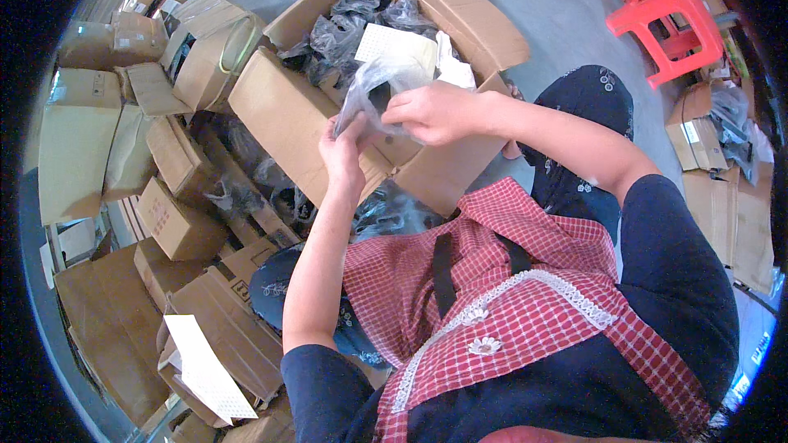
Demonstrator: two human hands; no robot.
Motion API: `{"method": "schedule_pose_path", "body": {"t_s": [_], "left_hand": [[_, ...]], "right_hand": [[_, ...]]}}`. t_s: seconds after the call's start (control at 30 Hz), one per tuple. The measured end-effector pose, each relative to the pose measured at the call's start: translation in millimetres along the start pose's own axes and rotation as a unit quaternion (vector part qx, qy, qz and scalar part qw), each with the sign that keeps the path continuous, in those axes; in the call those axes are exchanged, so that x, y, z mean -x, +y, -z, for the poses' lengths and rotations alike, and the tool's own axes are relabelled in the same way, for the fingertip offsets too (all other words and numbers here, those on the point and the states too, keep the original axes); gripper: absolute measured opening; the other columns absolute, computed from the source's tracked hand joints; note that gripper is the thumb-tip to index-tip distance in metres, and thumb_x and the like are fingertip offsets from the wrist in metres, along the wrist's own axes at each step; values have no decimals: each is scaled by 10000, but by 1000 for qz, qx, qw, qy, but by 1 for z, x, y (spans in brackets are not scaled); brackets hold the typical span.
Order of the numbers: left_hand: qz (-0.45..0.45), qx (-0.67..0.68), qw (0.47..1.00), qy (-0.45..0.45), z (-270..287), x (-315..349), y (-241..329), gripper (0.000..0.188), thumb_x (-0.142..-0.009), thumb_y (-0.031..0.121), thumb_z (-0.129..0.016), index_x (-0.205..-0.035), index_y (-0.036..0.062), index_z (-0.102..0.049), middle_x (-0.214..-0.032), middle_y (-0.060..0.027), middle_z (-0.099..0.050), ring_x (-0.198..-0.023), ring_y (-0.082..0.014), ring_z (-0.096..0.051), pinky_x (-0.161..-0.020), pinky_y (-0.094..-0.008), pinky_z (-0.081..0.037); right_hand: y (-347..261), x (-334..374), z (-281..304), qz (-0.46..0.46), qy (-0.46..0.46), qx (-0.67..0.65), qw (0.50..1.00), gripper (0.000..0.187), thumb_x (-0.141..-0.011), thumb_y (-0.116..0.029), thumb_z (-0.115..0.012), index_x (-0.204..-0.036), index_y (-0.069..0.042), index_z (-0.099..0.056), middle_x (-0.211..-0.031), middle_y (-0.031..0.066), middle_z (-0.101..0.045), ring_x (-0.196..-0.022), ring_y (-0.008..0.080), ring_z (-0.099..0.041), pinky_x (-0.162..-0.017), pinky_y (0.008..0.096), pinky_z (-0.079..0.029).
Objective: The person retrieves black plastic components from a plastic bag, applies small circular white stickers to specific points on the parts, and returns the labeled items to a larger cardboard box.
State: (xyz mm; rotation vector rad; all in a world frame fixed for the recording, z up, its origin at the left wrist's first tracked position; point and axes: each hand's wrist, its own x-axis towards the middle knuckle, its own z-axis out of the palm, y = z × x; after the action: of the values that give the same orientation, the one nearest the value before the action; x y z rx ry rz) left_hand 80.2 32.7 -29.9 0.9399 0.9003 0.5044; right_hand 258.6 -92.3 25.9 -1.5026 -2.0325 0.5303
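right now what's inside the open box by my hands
The cardboard box holds crumpled plastic bags and a white sheet; these and your held bag hide most of its bottom.

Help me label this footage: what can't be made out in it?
Head view: whether the plastic bag holds anything; cloudy folds and the right hand obscure it.
Head view: the floor of the open box, mostly under piled bags.
Head view: marks on the lower-left white sheet, too small.

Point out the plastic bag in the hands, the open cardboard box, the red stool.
Plastic bag (358,100): head view, on its translucent side wall.
Open cardboard box (283,119): head view, on its left flap.
Red stool (658,3): head view, on its broad upper panel.
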Motion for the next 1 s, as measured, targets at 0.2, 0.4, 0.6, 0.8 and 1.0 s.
{"method": "schedule_pose_path", "body": {"t_s": [0.2,0.4,0.6,0.8,1.0], "left_hand": [[-51,11,998,41,5,-2,5,186,-869,99,-687,-1035,61,-613,-1003,-26,-643,-891,-139,-618,-740,-275,-516],[-63,119,988,73,4,7,31,173,-879,72,-677,-1031,40,-600,-1050,-54,-628,-943,-161,-624,-809,-317,-547],[-92,83,990,73,13,4,16,163,-881,65,-672,-1018,42,-587,-1047,-70,-625,-965,-161,-616,-822,-327,-541],[-45,126,989,61,6,10,18,302,-895,90,-636,-1187,45,-574,-1105,-49,-620,-1005,-173,-608,-867,-329,-530],[-13,225,974,31,3,10,20,356,-891,47,-579,-1246,53,-556,-1179,-58,-601,-1050,-205,-591,-902,-352,-533]], "right_hand": [[-17,2,-8,10,-72,83,994,328,-790,-88,-586,-1114,-37,-570,-911,159,-577,-849,352,-631,-697,455,-533],[-9,6,-18,-52,48,29,997,191,-849,-115,-576,-1022,-42,-615,-921,150,-646,-808,355,-655,-690,432,-533],[-22,-18,5,-243,117,46,962,405,-932,-359,-565,-1142,-31,-452,-865,249,-666,-750,450,-648,-672,516,-518],[-9,-19,0,-217,164,-103,957,307,-928,-247,-570,-1120,-55,-426,-769,202,-639,-664,379,-650,-594,444,-513],[3,-16,-3,-204,157,15,966,337,-857,-112,-586,-1148,-73,-421,-725,174,-629,-631,349,-651,-567,426,-507]]}}
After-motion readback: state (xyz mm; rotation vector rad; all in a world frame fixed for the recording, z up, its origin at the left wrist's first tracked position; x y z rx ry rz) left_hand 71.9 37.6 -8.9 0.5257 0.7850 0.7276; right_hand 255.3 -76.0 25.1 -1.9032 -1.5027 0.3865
